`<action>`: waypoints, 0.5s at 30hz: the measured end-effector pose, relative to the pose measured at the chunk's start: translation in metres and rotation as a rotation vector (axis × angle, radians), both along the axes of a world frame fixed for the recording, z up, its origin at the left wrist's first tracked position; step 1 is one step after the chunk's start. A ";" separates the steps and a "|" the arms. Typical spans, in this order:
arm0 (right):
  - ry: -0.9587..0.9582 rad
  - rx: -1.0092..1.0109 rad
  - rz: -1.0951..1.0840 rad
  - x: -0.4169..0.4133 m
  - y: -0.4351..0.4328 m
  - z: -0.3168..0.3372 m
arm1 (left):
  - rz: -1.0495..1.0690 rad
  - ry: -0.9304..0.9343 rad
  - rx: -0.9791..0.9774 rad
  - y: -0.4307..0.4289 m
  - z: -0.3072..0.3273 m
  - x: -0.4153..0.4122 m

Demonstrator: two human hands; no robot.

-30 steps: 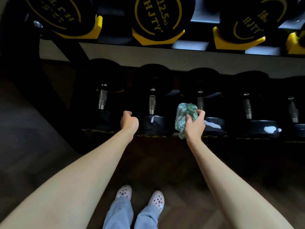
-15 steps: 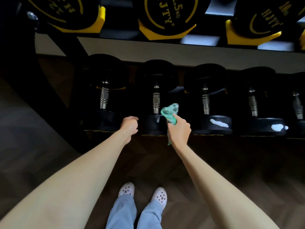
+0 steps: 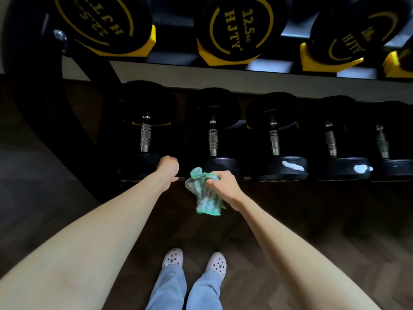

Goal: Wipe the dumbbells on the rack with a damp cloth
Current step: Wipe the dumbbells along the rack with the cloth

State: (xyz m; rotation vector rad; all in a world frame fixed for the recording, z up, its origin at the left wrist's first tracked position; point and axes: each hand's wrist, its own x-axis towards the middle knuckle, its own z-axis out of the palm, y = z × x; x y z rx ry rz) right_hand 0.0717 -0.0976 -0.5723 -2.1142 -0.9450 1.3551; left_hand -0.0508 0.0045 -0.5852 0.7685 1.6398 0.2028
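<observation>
Several black dumbbells with chrome handles lie on the lower shelf of the rack [image 3: 223,82]. My right hand [image 3: 224,189] grips a crumpled green cloth [image 3: 206,196] just in front of the second dumbbell [image 3: 212,139]; the cloth hangs below its front head and is not on it. My left hand [image 3: 168,167] is curled into a fist by the front head of the leftmost dumbbell [image 3: 145,139] and holds nothing that I can see. White smears show on the front heads of the third dumbbell [image 3: 292,166] and the fourth dumbbell [image 3: 361,168].
The upper shelf carries larger black dumbbells [image 3: 234,30] with yellow HJTY markings, overhanging the lower row. A dark rack leg [image 3: 67,130] slants down at the left. Dark wood floor [image 3: 312,220] lies in front, with my feet in pale clogs [image 3: 194,262].
My right hand has carried the cloth left from the third dumbbell to the front of the second and dropped lower. My left fist has barely moved.
</observation>
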 end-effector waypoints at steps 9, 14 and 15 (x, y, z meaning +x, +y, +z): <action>0.739 0.042 -0.664 0.047 0.018 0.038 | -0.188 -0.298 -0.114 0.017 0.041 0.022; 0.794 0.126 -0.605 0.067 0.049 0.020 | -0.334 -0.555 -0.261 0.037 0.038 0.038; 0.759 0.129 -0.572 0.074 0.057 0.016 | -0.350 -0.544 -0.241 0.043 0.033 0.042</action>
